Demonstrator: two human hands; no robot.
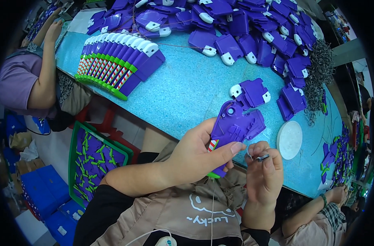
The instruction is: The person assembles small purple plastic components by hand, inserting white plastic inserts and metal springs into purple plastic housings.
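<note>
A: How many of the person's own hands (195,149) are there?
B: 2.
A: And purple assemblies (232,123) held?
B: 1. The metal pieces (263,158) in the right fingers are too small to count.
A: White dishes (293,141)?
B: 1, on 1 bench (187,74).
A: Green crates (127,152)?
B: 1.
A: Striped pieces (113,61) in the row?
B: Over 10; they overlap.
A: Heaped purple pieces (238,22)?
B: Dozens, beyond exact counting.

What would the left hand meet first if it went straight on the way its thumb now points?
Most likely the right hand, which holds a small metal piece just beyond the thumb. Depth is unclear, so it might pass above or below.
</note>
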